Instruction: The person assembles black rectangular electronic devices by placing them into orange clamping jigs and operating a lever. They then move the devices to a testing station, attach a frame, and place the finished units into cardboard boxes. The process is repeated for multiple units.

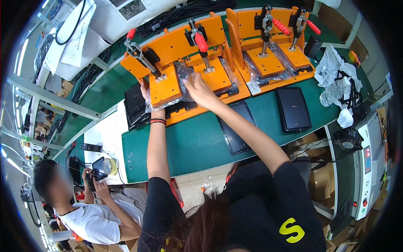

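Two orange pressing blocks, one left [165,89] and one right [213,77], sit in an orange clamp fixture [176,48], with crinkled clear plastic film [183,72] around them. My left hand [145,90] is at the left block's outer edge, mostly hidden by block and film; its grip cannot be seen. My right hand [199,89] reaches between the blocks, fingers closed at the bunched film. Above the blocks stand toggle clamps with red handles, one left [131,34] and one middle [201,42].
A second orange fixture [263,61] with two clamps stands to the right. Black rectangular casings lie on the green table [180,149]: one at right [293,109], one nearer the middle [238,130]. Plastic bags [336,69] lie far right. A seated co-worker [96,218] handles a dark device at lower left.
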`<state>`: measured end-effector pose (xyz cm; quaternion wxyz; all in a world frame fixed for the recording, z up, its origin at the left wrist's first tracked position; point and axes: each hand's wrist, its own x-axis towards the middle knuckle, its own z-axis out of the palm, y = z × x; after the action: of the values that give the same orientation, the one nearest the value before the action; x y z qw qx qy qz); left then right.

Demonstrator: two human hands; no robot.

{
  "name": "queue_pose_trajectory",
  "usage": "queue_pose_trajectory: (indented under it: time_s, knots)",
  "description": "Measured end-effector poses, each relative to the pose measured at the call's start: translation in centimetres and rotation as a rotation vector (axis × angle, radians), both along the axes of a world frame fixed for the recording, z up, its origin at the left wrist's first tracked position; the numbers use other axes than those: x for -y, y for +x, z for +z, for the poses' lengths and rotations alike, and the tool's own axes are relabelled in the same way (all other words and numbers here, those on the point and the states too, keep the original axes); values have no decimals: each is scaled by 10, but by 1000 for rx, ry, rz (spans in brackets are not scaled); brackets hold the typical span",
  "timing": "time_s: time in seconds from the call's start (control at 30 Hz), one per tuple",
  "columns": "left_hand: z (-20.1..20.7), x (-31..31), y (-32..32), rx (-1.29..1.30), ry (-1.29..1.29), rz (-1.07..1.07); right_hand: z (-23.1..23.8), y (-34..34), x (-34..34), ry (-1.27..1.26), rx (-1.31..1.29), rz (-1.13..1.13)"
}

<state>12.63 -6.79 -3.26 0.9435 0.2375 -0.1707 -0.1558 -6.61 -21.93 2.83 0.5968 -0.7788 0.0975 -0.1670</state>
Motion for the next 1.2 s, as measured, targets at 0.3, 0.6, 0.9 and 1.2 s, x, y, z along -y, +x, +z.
queue_pose_trajectory:
  time_s: [0.3,0.6,0.9,1.2]
  knots:
    - [29,-32,-4,-79,280,-34,-34,110,-4,611,83,51]
    - [92,-59,-65,272,897,221,18,73,-18,-20,-11,51]
    - [201,-1,-55,1092,1146,1213,24,65,-10,-99,-27,56]
    - [285,-13,-87,1001,489,386,75,-9,21,76,506,52]
